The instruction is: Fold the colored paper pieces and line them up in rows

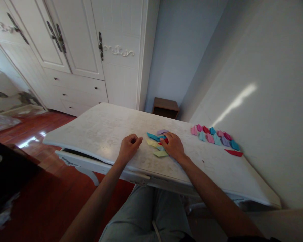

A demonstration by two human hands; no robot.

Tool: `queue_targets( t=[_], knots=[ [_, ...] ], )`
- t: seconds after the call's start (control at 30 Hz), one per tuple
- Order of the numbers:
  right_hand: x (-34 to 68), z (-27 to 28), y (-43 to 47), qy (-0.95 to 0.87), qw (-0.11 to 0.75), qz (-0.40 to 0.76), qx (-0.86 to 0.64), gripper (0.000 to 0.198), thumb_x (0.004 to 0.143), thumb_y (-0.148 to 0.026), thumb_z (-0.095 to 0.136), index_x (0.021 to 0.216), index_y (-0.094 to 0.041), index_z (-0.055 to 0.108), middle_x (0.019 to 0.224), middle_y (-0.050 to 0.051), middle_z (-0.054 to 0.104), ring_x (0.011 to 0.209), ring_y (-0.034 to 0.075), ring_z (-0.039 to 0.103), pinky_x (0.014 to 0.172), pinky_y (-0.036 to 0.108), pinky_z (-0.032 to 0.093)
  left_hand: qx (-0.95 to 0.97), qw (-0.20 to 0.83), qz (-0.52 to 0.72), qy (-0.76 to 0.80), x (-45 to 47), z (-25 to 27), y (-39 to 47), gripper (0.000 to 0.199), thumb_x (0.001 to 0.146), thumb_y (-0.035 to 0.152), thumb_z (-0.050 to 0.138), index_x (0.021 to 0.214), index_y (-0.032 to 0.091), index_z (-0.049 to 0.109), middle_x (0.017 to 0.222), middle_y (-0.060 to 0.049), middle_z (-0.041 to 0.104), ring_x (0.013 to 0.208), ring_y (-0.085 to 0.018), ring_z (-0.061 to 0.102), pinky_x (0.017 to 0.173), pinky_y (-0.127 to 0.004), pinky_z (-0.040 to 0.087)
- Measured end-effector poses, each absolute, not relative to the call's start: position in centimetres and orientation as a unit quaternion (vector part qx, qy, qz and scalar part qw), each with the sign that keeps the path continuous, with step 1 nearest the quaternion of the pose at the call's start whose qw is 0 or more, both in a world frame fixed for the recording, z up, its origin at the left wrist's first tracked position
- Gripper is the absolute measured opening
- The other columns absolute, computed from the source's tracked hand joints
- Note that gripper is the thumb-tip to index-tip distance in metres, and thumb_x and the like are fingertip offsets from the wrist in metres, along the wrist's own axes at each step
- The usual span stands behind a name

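Near the front of the white table, my left hand (130,147) is curled into a loose fist, and nothing shows between its fingers. My right hand (174,145) is closed at the fingertips on a small red folded paper piece (164,141), partly covered by the fingers. Around it lie other flat folded paper pieces: a blue one (153,136), a lilac one (162,131), a pale yellow one (152,143) and a light green one (161,154). Some of these overlap, and my right hand hides part of the group.
Several puffed-up folded paper shapes (209,138) stand in rows along the table's right side by the wall. A flat red strip (233,153) lies near them. Behind the white table (111,127) are a white wardrobe (121,77) and a small brown cabinet (166,103).
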State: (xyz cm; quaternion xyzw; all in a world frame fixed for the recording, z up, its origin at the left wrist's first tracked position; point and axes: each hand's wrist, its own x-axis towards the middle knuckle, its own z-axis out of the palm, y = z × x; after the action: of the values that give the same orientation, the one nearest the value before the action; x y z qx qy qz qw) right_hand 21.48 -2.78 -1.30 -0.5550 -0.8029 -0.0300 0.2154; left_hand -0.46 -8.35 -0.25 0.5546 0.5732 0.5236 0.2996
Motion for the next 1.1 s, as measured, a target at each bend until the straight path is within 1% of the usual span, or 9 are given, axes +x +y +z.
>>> queue_targets(
  t=[0.2, 0.37, 0.47, 0.67, 0.73, 0.8, 0.93, 1.1],
  knots=[
    [21.6, -1.2, -2.9, -0.801, 0.237, -0.029, -0.549, 0.037, 0.09, -0.036, 0.053, 0.116, -0.012, 0.065, 0.12, 0.012, 0.064, 0.114, 0.024, 0.055, 0.104, 0.037, 0.036, 0.548, 0.32, 0.519, 0.573, -0.4, -0.1, -8.4, 0.035, 0.078, 0.043, 0.059, 0.055, 0.019, 0.046, 0.044, 0.005, 0.046, 0.04, -0.009, 0.041, 0.041, -0.02, 0.03],
    [21.6, -1.2, -3.0, -0.797, 0.239, -0.035, -0.553, 0.033, 0.091, -0.037, 0.052, 0.112, -0.015, 0.065, 0.118, 0.013, 0.064, 0.112, 0.026, 0.055, 0.104, 0.042, 0.035, 0.553, 0.317, 0.52, 0.569, -0.5, 0.2, -8.7, 0.036, 0.079, 0.041, 0.06, 0.055, 0.019, 0.046, 0.044, 0.006, 0.046, 0.04, -0.007, 0.038, 0.04, -0.019, 0.028],
    [21.8, -1.2, -3.1, -0.794, 0.249, -0.042, -0.553, 0.032, 0.091, -0.036, 0.052, 0.11, -0.014, 0.065, 0.12, 0.015, 0.063, 0.114, 0.027, 0.054, 0.104, 0.044, 0.034, 0.55, 0.318, 0.524, 0.567, -0.5, 0.3, -8.7, 0.035, 0.078, 0.04, 0.061, 0.054, 0.019, 0.047, 0.044, 0.006, 0.046, 0.04, -0.007, 0.038, 0.04, -0.019, 0.028],
    [22.6, -1.2, -3.3, -0.784, 0.313, -0.008, -0.536, 0.032, 0.094, -0.032, 0.046, 0.116, -0.016, 0.062, 0.125, 0.014, 0.062, 0.12, 0.025, 0.052, 0.108, 0.046, 0.031, 0.534, 0.334, 0.532, 0.567, -0.4, 0.3, -8.8, 0.036, 0.078, 0.041, 0.063, 0.054, 0.019, 0.047, 0.043, 0.005, 0.046, 0.039, -0.007, 0.037, 0.039, -0.019, 0.026],
    [22.8, -1.0, -3.3, -0.775, 0.34, -0.002, -0.533, 0.032, 0.094, -0.03, 0.044, 0.116, -0.015, 0.062, 0.123, 0.013, 0.063, 0.118, 0.025, 0.053, 0.109, 0.045, 0.03, 0.532, 0.336, 0.533, 0.566, -0.4, 0.3, -8.8, 0.036, 0.077, 0.041, 0.063, 0.053, 0.019, 0.048, 0.043, 0.005, 0.046, 0.039, -0.007, 0.037, 0.038, -0.019, 0.026],
    [22.8, -0.7, -3.4, -0.764, 0.369, -0.001, -0.529, 0.031, 0.095, -0.03, 0.042, 0.112, -0.015, 0.063, 0.117, 0.012, 0.066, 0.113, 0.024, 0.056, 0.107, 0.043, 0.034, 0.529, 0.34, 0.533, 0.567, -0.5, 0.4, -8.8, 0.036, 0.077, 0.041, 0.063, 0.053, 0.019, 0.048, 0.043, 0.005, 0.046, 0.039, -0.007, 0.037, 0.038, -0.019, 0.026],
    [22.8, -0.1, -3.8, -0.755, 0.415, 0.011, -0.507, 0.03, 0.095, -0.031, 0.04, 0.106, -0.016, 0.064, 0.106, 0.011, 0.067, 0.104, 0.023, 0.058, 0.098, 0.037, 0.042, 0.523, 0.349, 0.534, 0.566, -0.5, 0.4, -8.9, 0.035, 0.077, 0.04, 0.063, 0.054, 0.019, 0.048, 0.043, 0.005, 0.046, 0.038, -0.007, 0.036, 0.037, -0.019, 0.025],
    [22.9, -0.1, -4.0, -0.755, 0.424, 0.033, -0.5, 0.029, 0.095, -0.033, 0.039, 0.105, -0.019, 0.063, 0.105, 0.01, 0.067, 0.102, 0.023, 0.058, 0.095, 0.037, 0.044, 0.518, 0.345, 0.545, 0.562, -0.5, 0.4, -9.1, 0.035, 0.077, 0.04, 0.064, 0.054, 0.019, 0.049, 0.044, 0.005, 0.047, 0.039, -0.007, 0.037, 0.037, -0.018, 0.026]
  ],
)
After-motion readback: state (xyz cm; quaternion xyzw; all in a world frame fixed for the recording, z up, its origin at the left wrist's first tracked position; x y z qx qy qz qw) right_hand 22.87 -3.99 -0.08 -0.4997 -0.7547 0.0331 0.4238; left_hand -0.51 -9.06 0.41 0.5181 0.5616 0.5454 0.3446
